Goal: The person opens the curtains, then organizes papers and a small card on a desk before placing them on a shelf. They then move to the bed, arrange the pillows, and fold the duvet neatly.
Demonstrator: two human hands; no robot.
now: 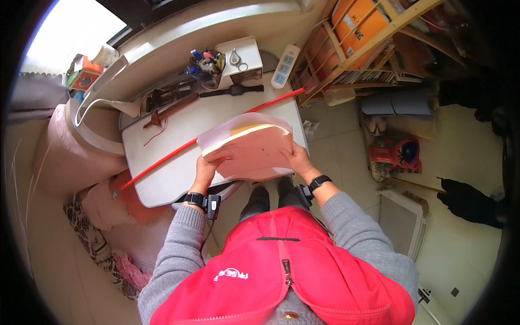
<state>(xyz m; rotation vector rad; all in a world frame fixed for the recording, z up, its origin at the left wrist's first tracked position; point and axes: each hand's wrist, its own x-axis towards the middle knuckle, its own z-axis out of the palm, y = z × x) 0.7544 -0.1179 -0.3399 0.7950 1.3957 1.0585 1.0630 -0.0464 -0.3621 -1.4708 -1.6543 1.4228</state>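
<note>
Both my hands hold a soft, pinkish book (254, 153) over the near part of the white table. Its pale page edges face away from me, and a translucent sheet stands up behind them. My left hand (207, 168) grips the left side, fingers closed. On the opposite side my right hand (299, 160) pinches the edge, partly bending the cover. Beneath the book, a long red stick (168, 157) lies diagonally across the white table (157, 184).
Along the table's back stand a pen holder (208, 70), a white box (244, 54) and a dark watch (233, 90). A power strip (285, 66) is beside them. A wooden rack (346, 59) with books rises at right. A white lamp (124, 108) stands left.
</note>
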